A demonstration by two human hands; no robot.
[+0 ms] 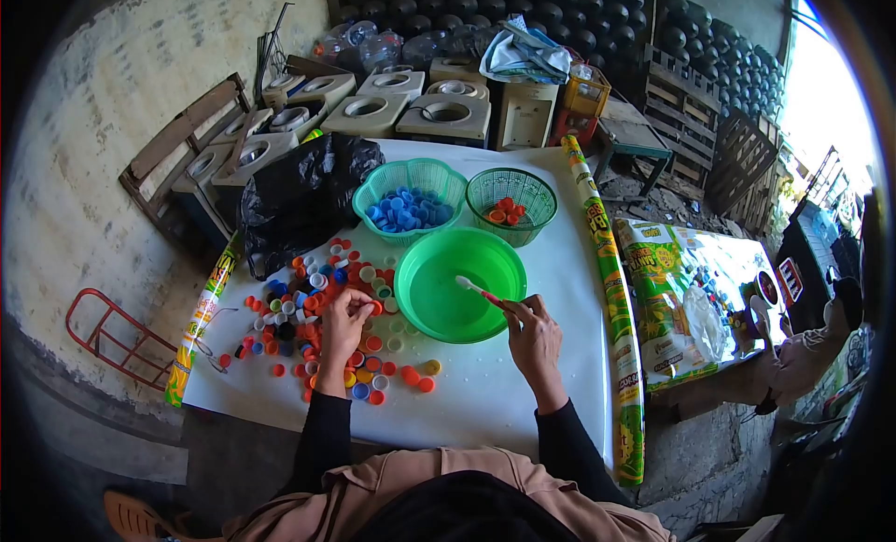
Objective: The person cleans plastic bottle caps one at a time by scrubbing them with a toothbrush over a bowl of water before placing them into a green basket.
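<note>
My left hand (345, 323) pinches an orange bottle cap (377, 308) above a spread of loose bottle caps (308, 304) in many colours. In my right hand (534, 341) is a toothbrush (485, 294) with a red handle, its white head pointing over the green basin (509, 262). The basin stands between the two hands, and water in it is hard to make out. Behind it, a light green basket (367, 198) holds blue caps (409, 210). Beside that, a darker green basket (539, 189) contains several orange-red caps (505, 211).
A black plastic bag (303, 192) lies at the table's back left. Rolled printed sheeting (611, 299) runs along the right edge and the left edge. To the right, another person (793, 355) is beside a low surface (672, 346) with caps. Old water dispensers (364, 112) stand behind the table.
</note>
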